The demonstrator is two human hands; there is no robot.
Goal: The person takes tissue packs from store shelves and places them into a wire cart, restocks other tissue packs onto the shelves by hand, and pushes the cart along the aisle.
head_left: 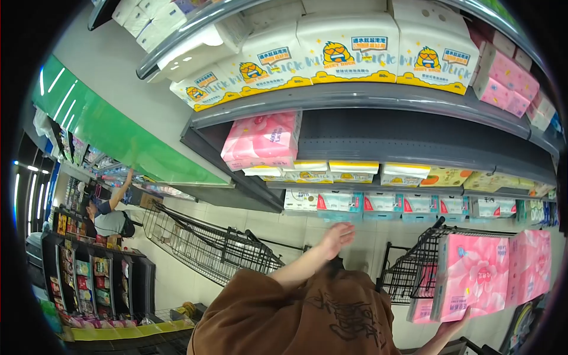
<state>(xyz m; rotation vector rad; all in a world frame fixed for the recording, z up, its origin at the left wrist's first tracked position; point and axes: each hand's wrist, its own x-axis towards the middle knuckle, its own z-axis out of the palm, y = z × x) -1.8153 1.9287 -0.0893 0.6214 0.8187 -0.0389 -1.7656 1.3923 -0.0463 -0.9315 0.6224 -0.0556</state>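
Pink tissue pack (473, 275) is at the R side, over/beside the wire cart (408, 272), w/ a second pink pack (531, 266) right next to it. R hand (454, 328) is at its lower edge: grip partly closed, fingers mostly hidden behind, so can't tell how far round they go or if it has both. L hand (338, 236) is half open, fingers loosely bent, nothing visible in it. Another pink bundle (260, 139) sits at the L end of the shelf (449, 167). Prob. light for its size, soft, squashy; plastic wrap may be slippery & tear if pinched. Best hold: palm under bottom, other hand flat on opp. side.
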